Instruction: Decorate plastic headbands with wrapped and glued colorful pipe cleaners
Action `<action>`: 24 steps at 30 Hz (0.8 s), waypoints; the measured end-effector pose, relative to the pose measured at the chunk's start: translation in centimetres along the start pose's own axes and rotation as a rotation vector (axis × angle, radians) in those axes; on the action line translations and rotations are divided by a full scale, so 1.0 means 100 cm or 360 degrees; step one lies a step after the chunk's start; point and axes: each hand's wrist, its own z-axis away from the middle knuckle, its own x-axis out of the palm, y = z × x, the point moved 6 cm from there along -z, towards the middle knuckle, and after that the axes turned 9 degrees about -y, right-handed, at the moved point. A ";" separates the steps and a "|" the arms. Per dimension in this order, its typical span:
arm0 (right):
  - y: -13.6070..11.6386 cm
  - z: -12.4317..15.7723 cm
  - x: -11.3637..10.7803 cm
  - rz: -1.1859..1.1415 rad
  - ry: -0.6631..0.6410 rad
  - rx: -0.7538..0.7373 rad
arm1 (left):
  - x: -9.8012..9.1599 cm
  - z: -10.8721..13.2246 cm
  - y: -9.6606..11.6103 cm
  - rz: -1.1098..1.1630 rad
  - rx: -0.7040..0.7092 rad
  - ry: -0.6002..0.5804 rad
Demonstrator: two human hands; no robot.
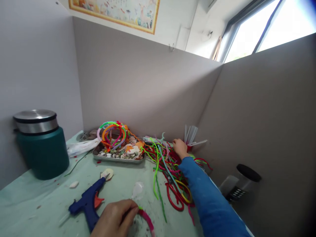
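Observation:
At the bottom of the head view, my left hand [117,215] pinches a fuzzy pipe cleaner [147,220], dark pink with a green tip, between thumb and fingers. My right hand [180,148], in a blue sleeve, reaches to the far side of a tangled pile of colourful pipe cleaners [160,161]. Its fingers are curled down at the pile, and whatever they grip is hidden. To the left of my left hand lies a blue hot glue gun [87,200] with an orange trigger. Its nozzle touches a pale shell [108,173].
A metal tray [118,160] holds shells and pipe-cleaner rings [112,135]. A green flask [41,148] stands at left. Clear glue sticks [191,134] stand upright behind my right hand. Scissors [170,179] lie partly under the pile. Grey partitions [138,75] enclose the table.

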 end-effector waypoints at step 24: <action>-0.072 0.019 -0.025 0.0135 -0.0172 -0.0208 | -0.007 0.009 0.008 0.0068 0.0082 0.0078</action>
